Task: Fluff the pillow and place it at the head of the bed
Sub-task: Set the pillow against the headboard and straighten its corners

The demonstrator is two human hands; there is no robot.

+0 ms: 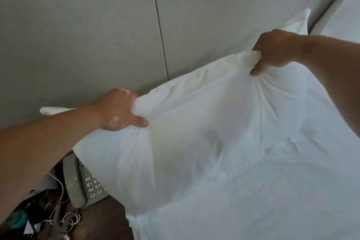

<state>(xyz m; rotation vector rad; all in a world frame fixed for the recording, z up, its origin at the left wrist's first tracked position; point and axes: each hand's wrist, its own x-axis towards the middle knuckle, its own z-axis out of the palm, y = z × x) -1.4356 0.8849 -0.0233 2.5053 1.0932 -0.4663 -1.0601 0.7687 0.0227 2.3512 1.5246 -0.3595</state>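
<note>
Hands are gripping the pillow by its top edge — left hand and right hand, fingers bunching fabric — holding it against the headboard, probably for shaking.

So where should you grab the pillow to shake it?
Grab the pillow by its two top corners, coming from above, one hand at each end. That is how it is held now: the left hand and right hand each bunch a fistful of corner cloth. It is soft and floppy, so hanging from the corners should let the stuffing spread.
</note>
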